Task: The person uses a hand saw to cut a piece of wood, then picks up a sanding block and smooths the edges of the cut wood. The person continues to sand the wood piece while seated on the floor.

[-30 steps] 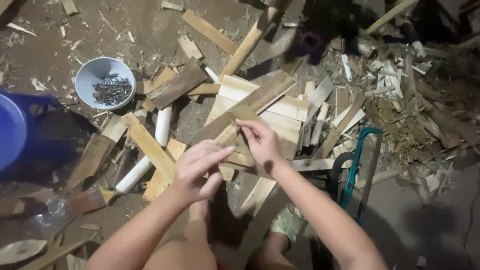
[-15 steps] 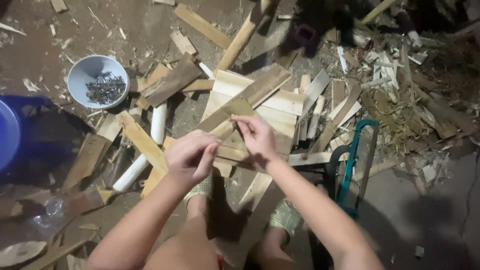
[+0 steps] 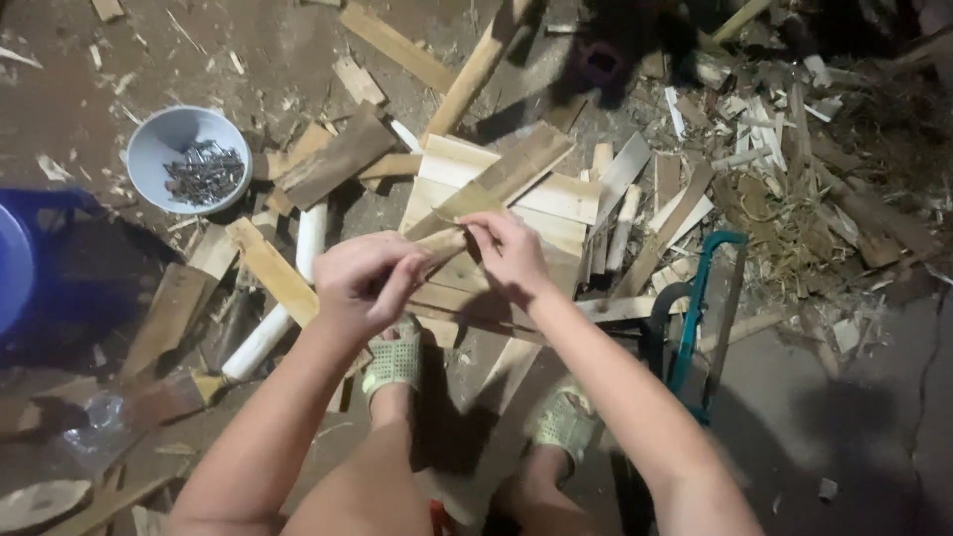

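Note:
I look down at a panel of pale wooden slats [image 3: 556,199] lying on the dirt floor. A darker slat [image 3: 516,171] crosses it on a slant. My left hand [image 3: 363,281] and my right hand [image 3: 508,254] meet over a short wood strip [image 3: 442,244] at the panel's near edge, each pinching an end of it. Whether a nail sits between the fingers is too small to tell. My two feet in patterned slippers [image 3: 395,359] stand just below the panel.
A pale blue bowl [image 3: 189,159] holding several nails sits at upper left. A teal-framed saw [image 3: 695,318] lies to the right. A blue tub [image 3: 15,263] is at the left edge. White pipe pieces [image 3: 310,240], loose boards and wood scraps litter the ground.
My left hand has moved up and right, closing from loose fingers onto the strip beside my right hand. The view has shifted slightly, showing more of my feet.

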